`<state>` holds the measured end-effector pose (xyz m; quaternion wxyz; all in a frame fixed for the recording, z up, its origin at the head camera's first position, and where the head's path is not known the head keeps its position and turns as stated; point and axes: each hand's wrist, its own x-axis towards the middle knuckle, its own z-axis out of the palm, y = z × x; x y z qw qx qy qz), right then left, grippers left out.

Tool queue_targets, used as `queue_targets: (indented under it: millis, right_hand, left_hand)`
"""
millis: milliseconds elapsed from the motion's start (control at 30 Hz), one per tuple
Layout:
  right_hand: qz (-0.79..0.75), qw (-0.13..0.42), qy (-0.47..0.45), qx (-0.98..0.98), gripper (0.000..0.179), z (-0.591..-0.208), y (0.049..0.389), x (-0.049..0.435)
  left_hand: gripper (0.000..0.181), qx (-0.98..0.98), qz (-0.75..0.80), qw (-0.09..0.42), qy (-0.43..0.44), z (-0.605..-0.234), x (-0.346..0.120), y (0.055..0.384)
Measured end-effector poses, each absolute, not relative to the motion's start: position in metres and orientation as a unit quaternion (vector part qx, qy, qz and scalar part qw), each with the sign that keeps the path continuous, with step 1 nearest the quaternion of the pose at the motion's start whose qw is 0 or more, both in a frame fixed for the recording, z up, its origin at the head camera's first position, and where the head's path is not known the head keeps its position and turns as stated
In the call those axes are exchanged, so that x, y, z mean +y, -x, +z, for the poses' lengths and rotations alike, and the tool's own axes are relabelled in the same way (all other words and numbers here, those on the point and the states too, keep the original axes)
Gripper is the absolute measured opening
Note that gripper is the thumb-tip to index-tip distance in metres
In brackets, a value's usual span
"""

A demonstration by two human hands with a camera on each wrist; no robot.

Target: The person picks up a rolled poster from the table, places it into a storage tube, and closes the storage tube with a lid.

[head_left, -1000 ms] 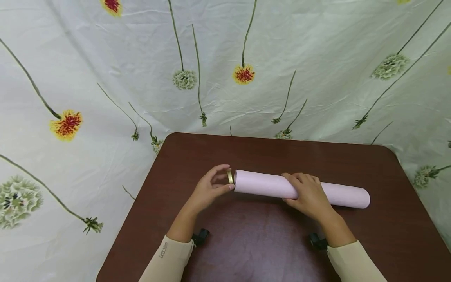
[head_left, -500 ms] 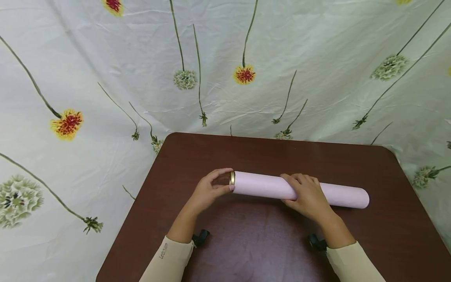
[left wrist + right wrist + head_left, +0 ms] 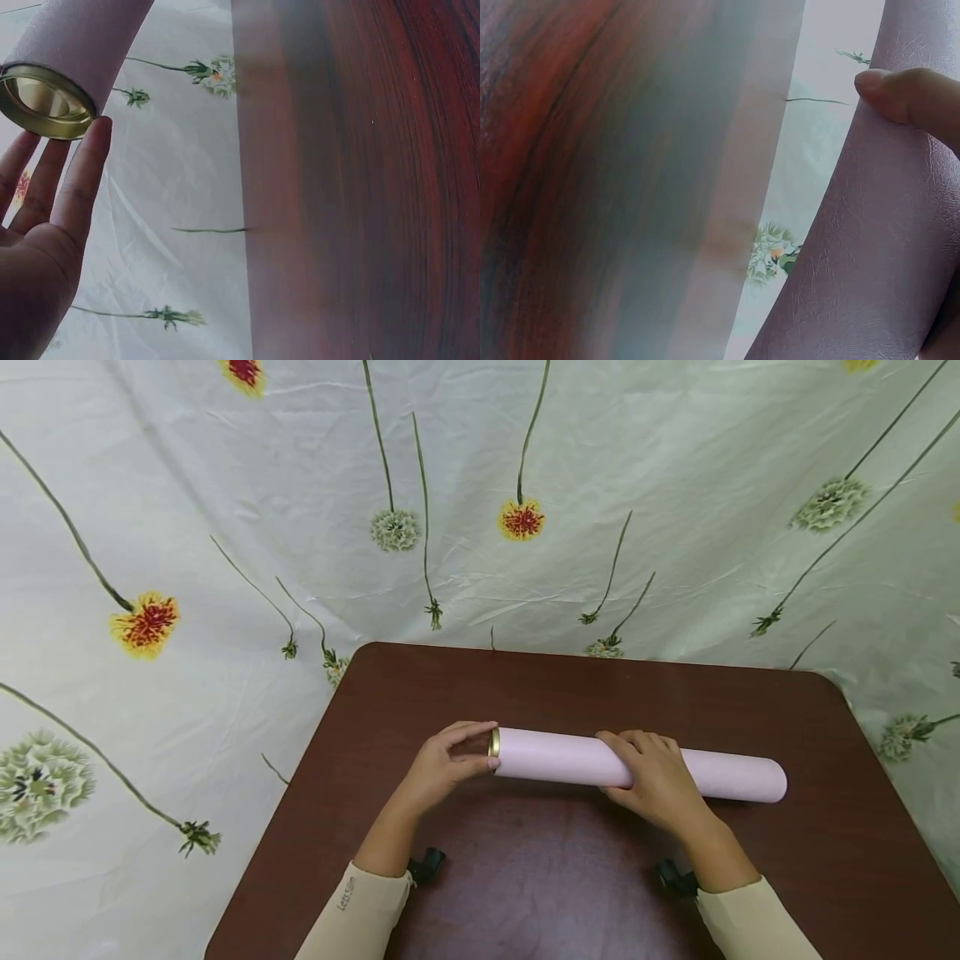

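A long pale pink cardboard tube [image 3: 562, 757] lies crosswise above the table, its left end fitted with a gold metal lid [image 3: 493, 743]. My right hand [image 3: 654, 777] grips the tube around its middle, with the thumb [image 3: 892, 90] along its side in the right wrist view. At the left end, my left hand [image 3: 446, 758] pinches the lid between thumb and fingers. The left wrist view has the recessed gold lid [image 3: 45, 105] seated in the tube's end, fingertips right at its rim. The palm side of the right hand is hidden by the tube.
The dark reddish-brown wooden table [image 3: 540, 877] has rounded far corners. Behind and left of it hangs a white cloth [image 3: 300, 485] printed with flowers. Black wrist mounts [image 3: 427, 866] sit at both cuffs.
The left hand has moved the gold lid rightward, from just off the tube's end to against and into it. The tube's left end has dipped slightly; the right hand keeps its grip.
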<state>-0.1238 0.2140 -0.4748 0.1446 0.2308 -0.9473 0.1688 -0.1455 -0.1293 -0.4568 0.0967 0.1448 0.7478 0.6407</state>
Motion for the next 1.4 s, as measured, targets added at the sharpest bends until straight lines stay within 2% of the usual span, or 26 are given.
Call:
queue_targets:
  millis: [233,467,667,833,967,1400]
  right_hand:
    - [0.175,0.163,-0.239,-0.941,0.079,-0.476,0.123,0.214]
    - [0.175,0.174,-0.241,-0.939,0.079,-0.48,0.123,0.215]
    - [0.178,0.182,-0.236,-0.938,0.079,-0.481,0.125,0.212]
    - [0.188,0.182,-0.238,-0.935,0.079,-0.482,0.125,0.207]
    - [0.186,0.181,-0.239,-0.936,0.079,-0.483,0.124,0.205]
    - [0.18,0.172,-0.235,-0.939,0.08,-0.479,0.122,0.201]
  left_hand:
    - [0.053,0.744,0.646,0.097,-0.137,-0.458,-0.128,0.144]
    - [0.058,0.754,0.631,0.108,-0.147,-0.461,-0.129,0.146]
    - [0.051,0.764,0.622,0.087,-0.151,-0.463,-0.12,0.145]
    - [0.058,0.762,0.625,0.086,-0.145,-0.464,-0.105,0.143]
    - [0.061,0.779,0.609,0.064,-0.135,-0.465,-0.098,0.143]
    - [0.054,0.803,0.588,0.042,-0.092,-0.469,-0.085,0.14]
